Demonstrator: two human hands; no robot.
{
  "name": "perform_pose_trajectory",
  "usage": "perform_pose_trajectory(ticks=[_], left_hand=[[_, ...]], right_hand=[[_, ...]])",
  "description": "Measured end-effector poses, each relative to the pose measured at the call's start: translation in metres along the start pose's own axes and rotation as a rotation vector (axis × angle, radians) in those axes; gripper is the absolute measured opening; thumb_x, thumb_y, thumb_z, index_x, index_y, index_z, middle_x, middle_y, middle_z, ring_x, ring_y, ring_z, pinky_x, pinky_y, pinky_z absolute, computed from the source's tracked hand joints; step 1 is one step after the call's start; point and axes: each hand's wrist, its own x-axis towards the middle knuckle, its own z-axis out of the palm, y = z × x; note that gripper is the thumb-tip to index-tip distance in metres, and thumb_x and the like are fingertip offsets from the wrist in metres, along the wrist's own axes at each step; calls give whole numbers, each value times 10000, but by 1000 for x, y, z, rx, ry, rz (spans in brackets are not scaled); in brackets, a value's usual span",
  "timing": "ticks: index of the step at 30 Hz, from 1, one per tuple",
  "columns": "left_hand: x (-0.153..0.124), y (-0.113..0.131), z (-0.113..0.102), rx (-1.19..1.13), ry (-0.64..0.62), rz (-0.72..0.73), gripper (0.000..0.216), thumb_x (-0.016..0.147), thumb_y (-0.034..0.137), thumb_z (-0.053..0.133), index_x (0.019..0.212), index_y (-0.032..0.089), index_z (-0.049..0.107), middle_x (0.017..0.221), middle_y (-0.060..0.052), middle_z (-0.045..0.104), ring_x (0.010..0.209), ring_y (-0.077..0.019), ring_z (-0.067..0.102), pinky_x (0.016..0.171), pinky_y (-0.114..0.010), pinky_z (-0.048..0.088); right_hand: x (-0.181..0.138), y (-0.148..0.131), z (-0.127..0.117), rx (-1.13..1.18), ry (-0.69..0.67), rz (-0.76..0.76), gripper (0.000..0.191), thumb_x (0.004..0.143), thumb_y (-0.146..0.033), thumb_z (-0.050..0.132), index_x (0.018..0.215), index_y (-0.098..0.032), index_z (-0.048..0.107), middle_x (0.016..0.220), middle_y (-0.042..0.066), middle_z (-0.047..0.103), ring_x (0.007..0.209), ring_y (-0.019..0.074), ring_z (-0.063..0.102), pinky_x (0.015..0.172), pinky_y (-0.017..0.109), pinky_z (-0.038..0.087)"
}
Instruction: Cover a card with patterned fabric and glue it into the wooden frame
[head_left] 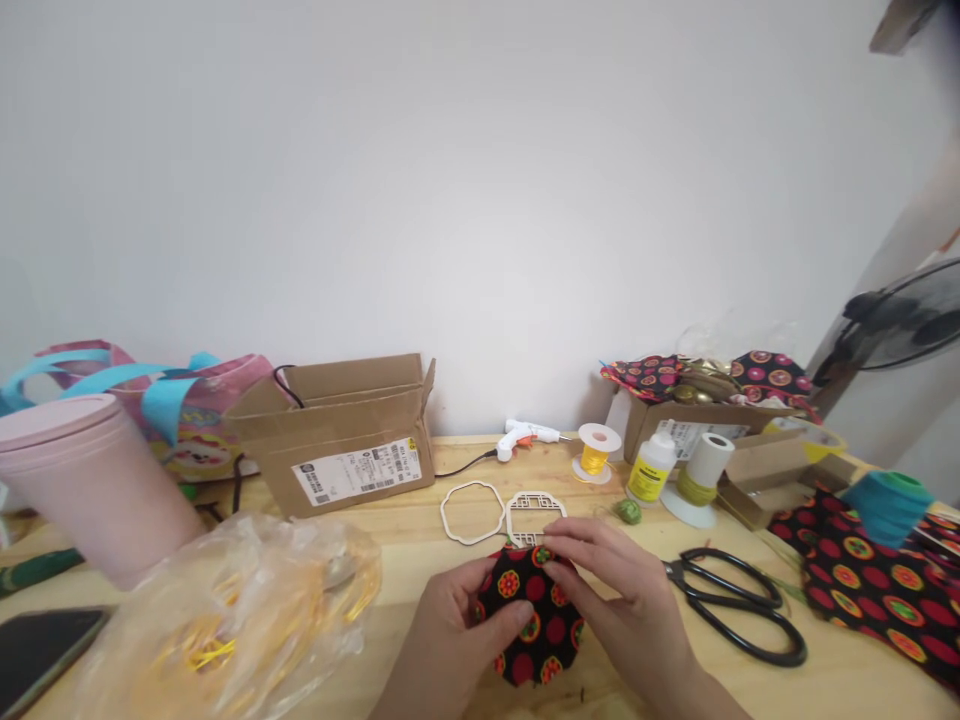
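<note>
Both hands are on a roundish piece of black fabric (526, 655) printed with red and orange flower circles. My left hand (459, 625) grips its left side, the thumb lying across the front. At the upper right edge, my right hand (619, 595) pinches the cloth between thumb and fingers. Just behind it lie two pale cut-out frames: a plain outline frame (444, 515) and a lattice frame (555, 502), whose lower part is covered by my fingers. Black-handled scissors (739, 603) rest to the right of my right hand.
Left are a clear plastic bag (247, 600), pink tumbler (97, 490), phone (49, 655) and cardboard box (360, 440). Along the back stand a glue gun (517, 437), yellow thread spool (597, 455) and glue bottle (651, 470). Patterned cloth (874, 590) and teal thread (892, 505) lie right.
</note>
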Motion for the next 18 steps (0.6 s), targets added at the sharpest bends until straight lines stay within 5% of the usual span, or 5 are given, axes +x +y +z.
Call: perform_pose_trajectory(ticks=[6,11,18], left_hand=[[-1,-2,-3,19,25,31,106,663,212,667,760,172,682,676,11,698,662,-131,602,615,-204,460],[4,-2,-9,-123,14,58,231,622,173,691,851,157,666,753,-34,705,714,-164,614,630,-230,465],[0,8,-5,-230,141,-39,563,445,89,775,970,200,605,734,-25,723,637,-191,647,592,-259,510]], right_hand=[[0,-8,-5,-155,-1,-169,224,749,-54,552,864,-221,647,843,59,651,772,171,588,658,282,499],[5,-25,-12,-325,29,-540,95,775,-130,576,775,-182,656,744,39,694,709,149,615,620,233,523],[-5,-24,-7,-364,-33,-622,140,842,-197,526,780,-133,634,651,-11,704,657,55,648,946,125,356]])
